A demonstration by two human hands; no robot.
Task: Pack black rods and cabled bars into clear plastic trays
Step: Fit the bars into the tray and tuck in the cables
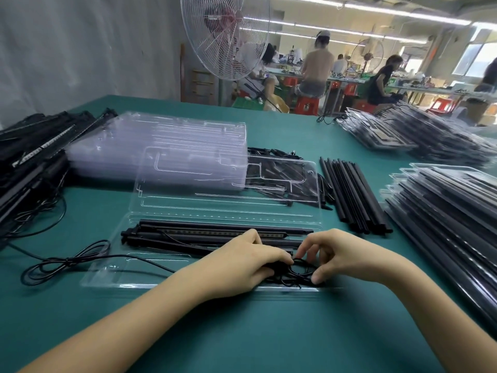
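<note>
The coiled cable [299,273] is lying at the near right side of the open clear tray [113,277], just beside the black rods [215,234], and you are pinching it with the curled fingers of your left hand [247,262] and right hand [347,257].

A white pedestal fan [225,36] stands behind the green table [282,125], under ceiling strip lights [403,13].

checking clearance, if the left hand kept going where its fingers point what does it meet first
The coiled cable that the left hand holds; just past it, probably the right hand.
</note>
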